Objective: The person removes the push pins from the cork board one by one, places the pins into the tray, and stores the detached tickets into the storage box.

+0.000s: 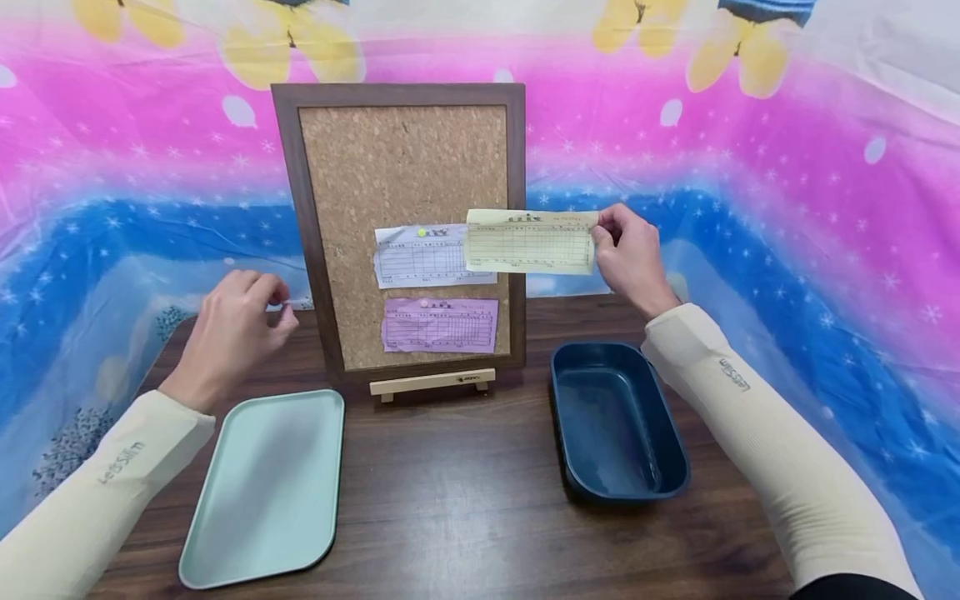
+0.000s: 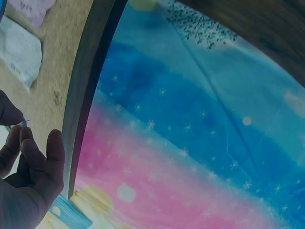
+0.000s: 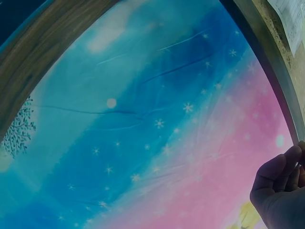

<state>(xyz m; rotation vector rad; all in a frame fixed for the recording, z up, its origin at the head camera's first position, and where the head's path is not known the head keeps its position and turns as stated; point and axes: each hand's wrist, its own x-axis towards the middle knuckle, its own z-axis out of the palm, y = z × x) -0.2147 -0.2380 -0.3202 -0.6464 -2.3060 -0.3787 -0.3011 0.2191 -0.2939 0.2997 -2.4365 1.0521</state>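
In the head view my right hand [image 1: 630, 254] pinches the right end of a pale yellow printed form [image 1: 528, 243]. That form hangs in front of the corkboard's right edge and overlaps a white form [image 1: 420, 258], which a yellow-green pushpin [image 1: 422, 233] fixes to the corkboard [image 1: 405, 167]. Below it a purple form [image 1: 438, 329] is held by a pale pushpin [image 1: 424, 304]. To the left of the board, my left hand [image 1: 236, 333] pinches a small whitish pushpin [image 2: 23, 123] between thumb and finger; its thin needle shows in the left wrist view.
The board leans on a small wooden easel [image 1: 433, 383] upon a brown table [image 1: 442, 500]. A light green tray [image 1: 262, 492] lies at the left, and a dark blue bin [image 1: 615, 425] stands at the right. A printed cloth [image 1: 825, 208] hangs behind.
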